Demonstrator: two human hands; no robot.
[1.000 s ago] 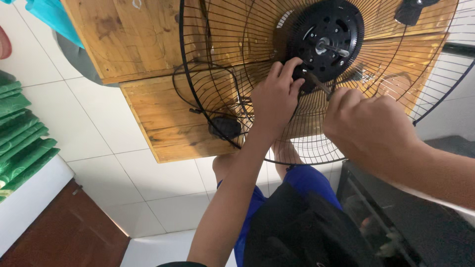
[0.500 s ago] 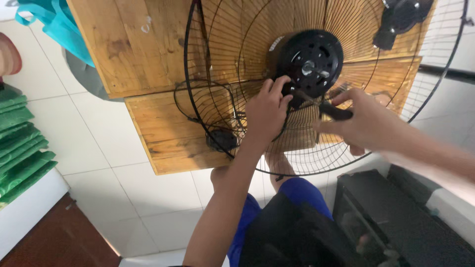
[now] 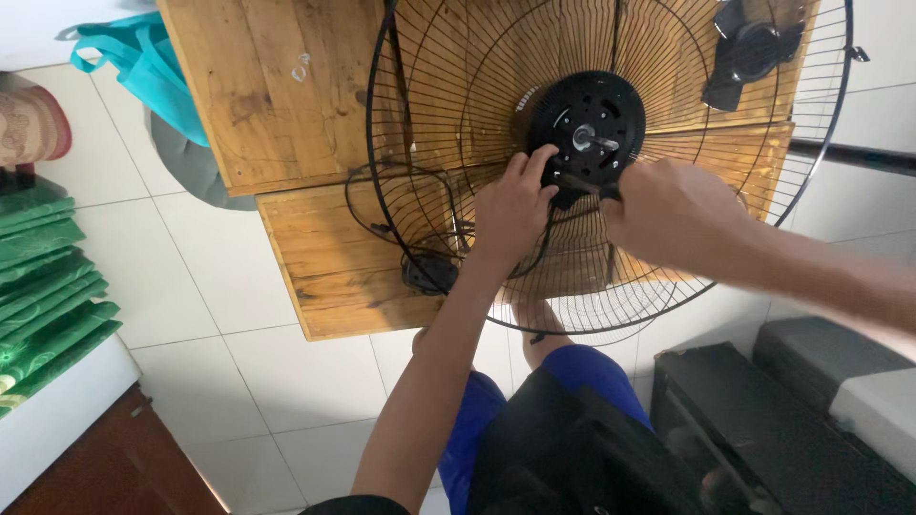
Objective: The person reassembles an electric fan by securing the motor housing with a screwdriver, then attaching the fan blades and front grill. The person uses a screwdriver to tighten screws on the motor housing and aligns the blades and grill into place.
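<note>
White floor tiles and wooden boards (image 3: 286, 95) are lying beneath both hands. Left hand (image 3: 512, 212) is pinching the black round motor hub (image 3: 587, 129) through the black wire fan guard (image 3: 429, 143); right hand (image 3: 668, 215) is closing around a thin dark tool (image 3: 580, 183) at the hub's lower edge. Tool could slip off, jabbing fingers.

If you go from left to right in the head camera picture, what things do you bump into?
Green mats → teal bag → wooden board → left hand → fan motor → right hand → grey cushion.
</note>
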